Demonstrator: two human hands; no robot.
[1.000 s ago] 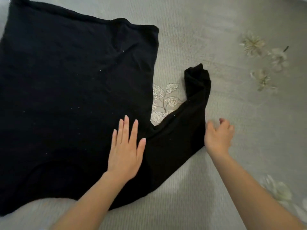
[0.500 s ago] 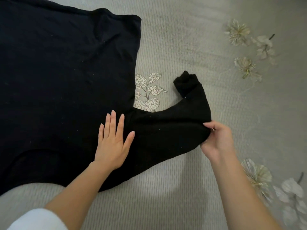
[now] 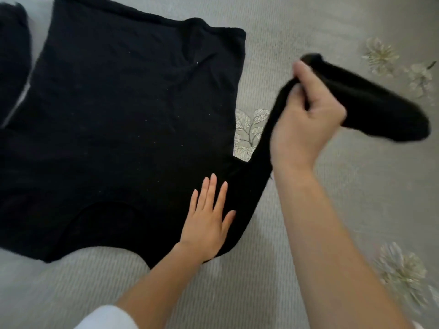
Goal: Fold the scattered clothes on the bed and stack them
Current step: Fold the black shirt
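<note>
**My right hand (image 3: 306, 129) holds one sleeve (image 3: 380, 108) of a black sweater (image 3: 123, 129) above the bed (image 3: 356, 198) while my left hand (image 3: 207, 224) lies flat on the garment.**

The sweater is spread out across the grey bed, its neckline nearest me. My left hand rests palm down on it, fingers straight and close together, just beside the place where the sleeve joins the body. My right hand has fingers and thumb curled round the sleeve about midway along. The sleeve rises from the shoulder to that grip, and its blurred cuff end sticks out to the right. A leaf print (image 3: 249, 131) on the bed shows between sleeve and body. Another dark garment (image 3: 11, 55) lies at the far left, just beside the sweater.
</note>
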